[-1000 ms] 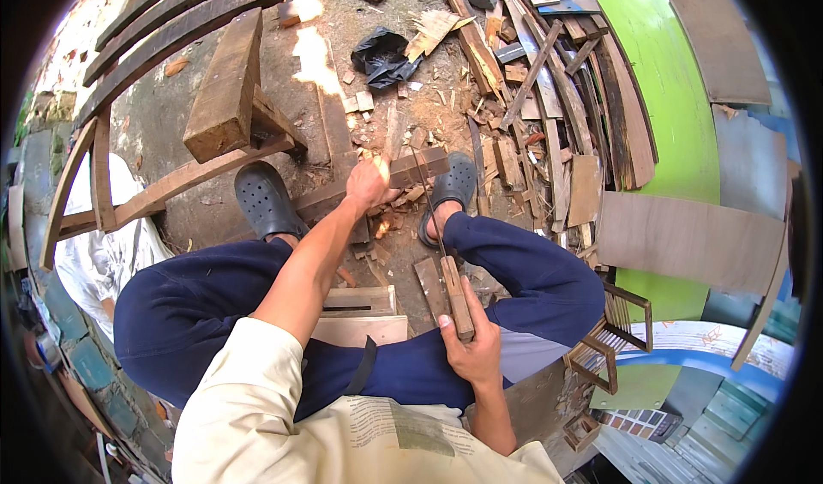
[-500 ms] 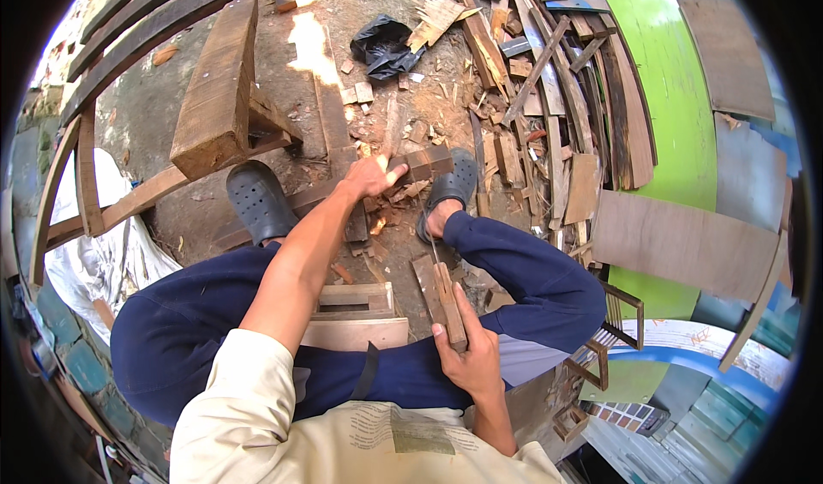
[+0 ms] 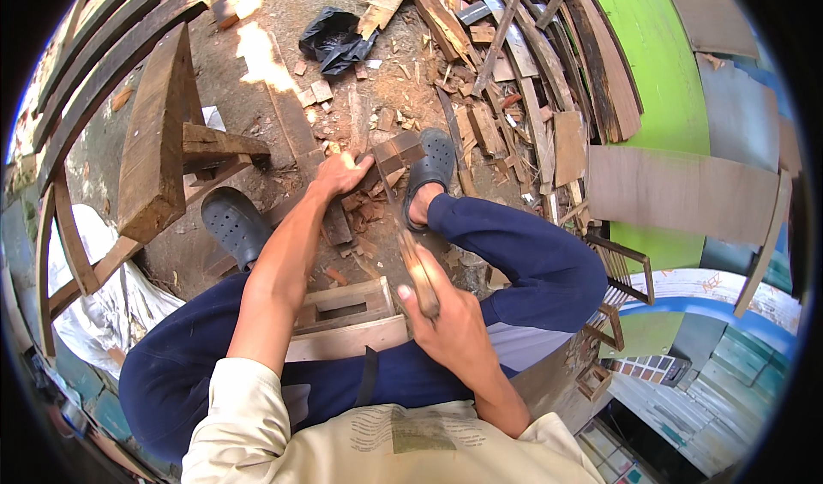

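My left hand (image 3: 339,175) grips a dark brown wooden bar (image 3: 399,151) that lies slanting between my feet, its fingers curled over the bar and its thumb along it. My right hand (image 3: 450,325) is closed round the wooden handle of a saw (image 3: 417,271). The thin blade shows nearly edge-on, and its far end reaches the bar just right of my left hand. How deep it sits in the wood I cannot tell. Under the bar runs another dark wooden piece (image 3: 336,221). A pale wooden frame (image 3: 347,306) stands just before my lap.
Wood scraps and planks (image 3: 514,64) heap up at the far right, beside a lime green panel (image 3: 660,81). A black plastic bag (image 3: 334,40) lies ahead. At left stand a thick wooden beam (image 3: 154,141) and a white cloth sack (image 3: 129,304). My dark clogs (image 3: 236,222) flank the work.
My right hand has moved forward and a little left with the saw, bringing its handle nearer the bar. My left hand keeps its hold on the bar. The whole view has shifted slightly.
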`<state>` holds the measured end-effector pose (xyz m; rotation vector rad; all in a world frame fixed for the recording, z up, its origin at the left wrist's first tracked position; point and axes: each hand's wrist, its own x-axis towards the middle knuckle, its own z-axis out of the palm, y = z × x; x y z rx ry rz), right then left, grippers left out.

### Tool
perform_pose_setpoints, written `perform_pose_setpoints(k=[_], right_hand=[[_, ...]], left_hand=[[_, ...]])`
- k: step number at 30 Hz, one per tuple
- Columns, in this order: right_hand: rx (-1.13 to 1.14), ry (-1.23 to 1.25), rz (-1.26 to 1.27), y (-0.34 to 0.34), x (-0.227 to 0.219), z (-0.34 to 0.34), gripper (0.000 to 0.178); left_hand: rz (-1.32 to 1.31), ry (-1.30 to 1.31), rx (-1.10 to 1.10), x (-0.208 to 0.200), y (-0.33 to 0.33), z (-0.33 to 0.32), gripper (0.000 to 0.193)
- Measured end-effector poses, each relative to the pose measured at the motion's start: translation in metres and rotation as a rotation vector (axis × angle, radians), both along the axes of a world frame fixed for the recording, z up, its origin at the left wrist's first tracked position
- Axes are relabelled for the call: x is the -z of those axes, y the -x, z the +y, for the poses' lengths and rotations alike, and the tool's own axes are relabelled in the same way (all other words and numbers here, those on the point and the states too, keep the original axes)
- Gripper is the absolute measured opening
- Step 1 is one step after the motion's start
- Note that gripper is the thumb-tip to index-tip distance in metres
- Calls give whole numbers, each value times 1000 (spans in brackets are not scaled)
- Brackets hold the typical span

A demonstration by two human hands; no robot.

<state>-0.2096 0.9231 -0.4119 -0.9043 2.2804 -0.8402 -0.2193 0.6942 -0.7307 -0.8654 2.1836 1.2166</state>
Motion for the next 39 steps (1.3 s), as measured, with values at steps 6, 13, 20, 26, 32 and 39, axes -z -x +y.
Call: perform_pose_setpoints(k=[6, 13, 20, 26, 32, 39], right_hand=[[21, -195, -176, 23, 20, -32, 63], [-4, -155, -81, 6, -2, 12, 63], [59, -49, 41, 5, 6, 21, 53], [58, -34, 20, -11, 1, 28, 52], [142, -125, -24, -13, 36, 5, 47], [158, -89, -7, -11, -6, 14, 46]], left_hand=[[71, 32, -4, 2, -4, 1, 73], [83, 64, 18, 10, -4, 2, 67], [78, 5, -1, 1, -2, -1, 72], [35, -27, -35, 1, -6, -4, 76], [40, -29, -49, -5, 0, 3, 62], [14, -25, -33, 0, -2, 2, 64]])
